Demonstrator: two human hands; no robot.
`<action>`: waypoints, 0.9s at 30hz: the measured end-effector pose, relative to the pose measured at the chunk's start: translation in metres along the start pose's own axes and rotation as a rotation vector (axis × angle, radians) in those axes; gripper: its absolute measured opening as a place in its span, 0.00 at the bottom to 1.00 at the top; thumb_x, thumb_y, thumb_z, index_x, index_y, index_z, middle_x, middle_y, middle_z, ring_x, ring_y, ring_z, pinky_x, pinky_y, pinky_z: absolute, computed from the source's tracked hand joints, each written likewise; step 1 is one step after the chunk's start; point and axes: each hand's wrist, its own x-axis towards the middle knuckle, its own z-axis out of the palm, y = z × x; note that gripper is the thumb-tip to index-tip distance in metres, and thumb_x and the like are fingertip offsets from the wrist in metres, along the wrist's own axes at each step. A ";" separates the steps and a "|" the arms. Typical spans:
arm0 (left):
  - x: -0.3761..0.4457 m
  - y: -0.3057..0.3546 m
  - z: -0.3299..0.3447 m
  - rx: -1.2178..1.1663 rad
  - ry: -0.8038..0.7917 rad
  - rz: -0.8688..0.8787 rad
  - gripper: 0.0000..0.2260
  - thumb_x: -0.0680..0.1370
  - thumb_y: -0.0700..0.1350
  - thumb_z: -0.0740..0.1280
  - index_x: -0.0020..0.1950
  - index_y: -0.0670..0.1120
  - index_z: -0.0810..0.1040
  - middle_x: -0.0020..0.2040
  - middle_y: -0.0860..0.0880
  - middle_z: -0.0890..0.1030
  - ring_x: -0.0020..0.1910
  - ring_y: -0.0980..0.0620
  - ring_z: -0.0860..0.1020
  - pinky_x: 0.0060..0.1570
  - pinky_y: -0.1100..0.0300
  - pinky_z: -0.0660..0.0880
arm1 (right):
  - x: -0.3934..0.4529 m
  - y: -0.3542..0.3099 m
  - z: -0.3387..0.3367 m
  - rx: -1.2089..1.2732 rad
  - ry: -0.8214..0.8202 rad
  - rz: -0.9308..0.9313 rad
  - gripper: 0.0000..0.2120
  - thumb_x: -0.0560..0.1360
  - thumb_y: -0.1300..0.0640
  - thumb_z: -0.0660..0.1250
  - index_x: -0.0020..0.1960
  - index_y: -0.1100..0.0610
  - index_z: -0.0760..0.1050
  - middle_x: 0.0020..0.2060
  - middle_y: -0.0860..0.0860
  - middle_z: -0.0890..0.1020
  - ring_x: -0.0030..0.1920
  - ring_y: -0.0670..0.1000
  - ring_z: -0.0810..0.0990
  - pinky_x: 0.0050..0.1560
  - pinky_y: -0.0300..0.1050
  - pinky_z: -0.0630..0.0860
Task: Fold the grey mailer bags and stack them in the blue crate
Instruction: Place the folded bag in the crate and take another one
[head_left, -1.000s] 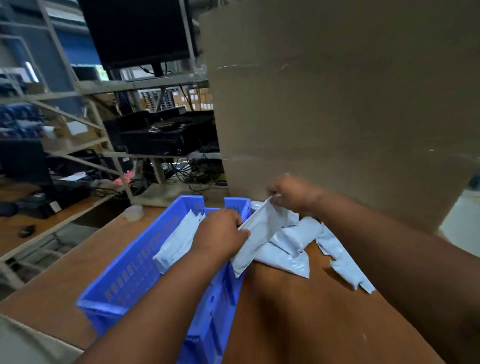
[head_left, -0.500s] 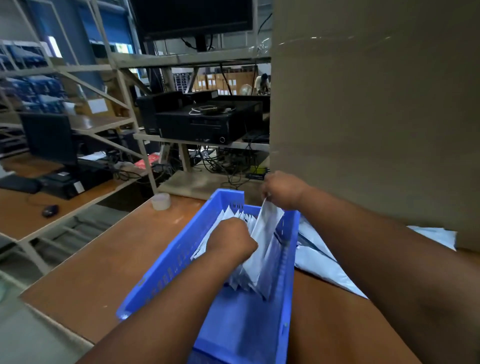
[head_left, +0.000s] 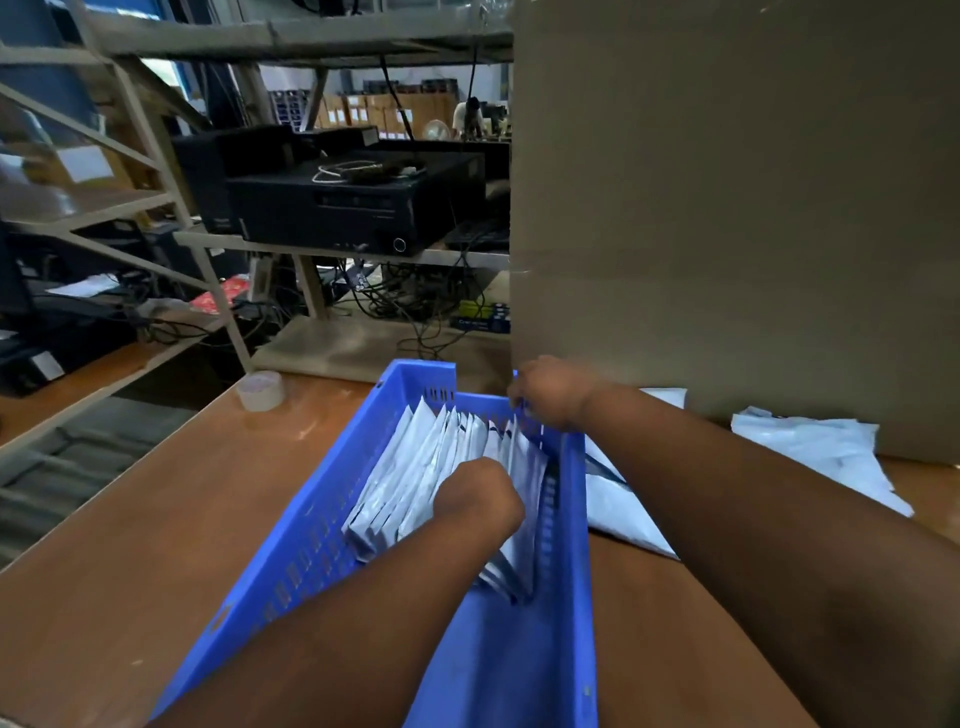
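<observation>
The blue crate (head_left: 322, 551) stands on the brown table with several folded grey mailer bags (head_left: 415, 467) filed upright on edge inside it. My left hand (head_left: 480, 499) is down in the crate, curled against the row of bags next to the rightmost folded bag (head_left: 524, 499). My right hand (head_left: 550, 392) is at the crate's far right corner and pinches the top edge of that bag. Loose unfolded mailer bags (head_left: 826, 452) lie on the table right of the crate, partly hidden behind my right forearm.
A tall cardboard box (head_left: 727, 208) stands close behind and to the right of the crate. A roll of clear tape (head_left: 261, 391) sits near the table's far left corner. Metal shelving with black computer cases (head_left: 358, 202) and cables lies beyond the table edge.
Both hands carried the folded bag from above the table into the crate and lowered it at the right end of the row. The view has shifted left and closer.
</observation>
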 end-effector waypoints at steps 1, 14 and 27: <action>0.001 -0.001 0.003 -0.001 -0.016 0.001 0.11 0.77 0.43 0.69 0.59 0.46 0.81 0.61 0.46 0.83 0.60 0.43 0.83 0.55 0.54 0.80 | -0.005 0.000 0.001 0.039 0.015 -0.001 0.15 0.75 0.52 0.71 0.61 0.42 0.81 0.61 0.50 0.79 0.62 0.57 0.77 0.59 0.52 0.78; -0.013 0.058 -0.025 0.075 0.206 0.331 0.07 0.77 0.52 0.67 0.48 0.49 0.78 0.54 0.46 0.84 0.55 0.42 0.83 0.46 0.54 0.75 | -0.149 0.009 0.062 0.653 0.455 0.116 0.13 0.81 0.48 0.71 0.64 0.48 0.82 0.69 0.51 0.77 0.71 0.51 0.74 0.74 0.49 0.68; -0.055 0.183 0.029 0.213 0.135 0.480 0.08 0.77 0.50 0.69 0.52 0.52 0.74 0.60 0.46 0.80 0.61 0.43 0.79 0.53 0.52 0.75 | -0.248 0.067 0.181 0.302 -0.019 0.286 0.27 0.77 0.40 0.69 0.74 0.47 0.73 0.76 0.53 0.68 0.78 0.59 0.64 0.70 0.54 0.71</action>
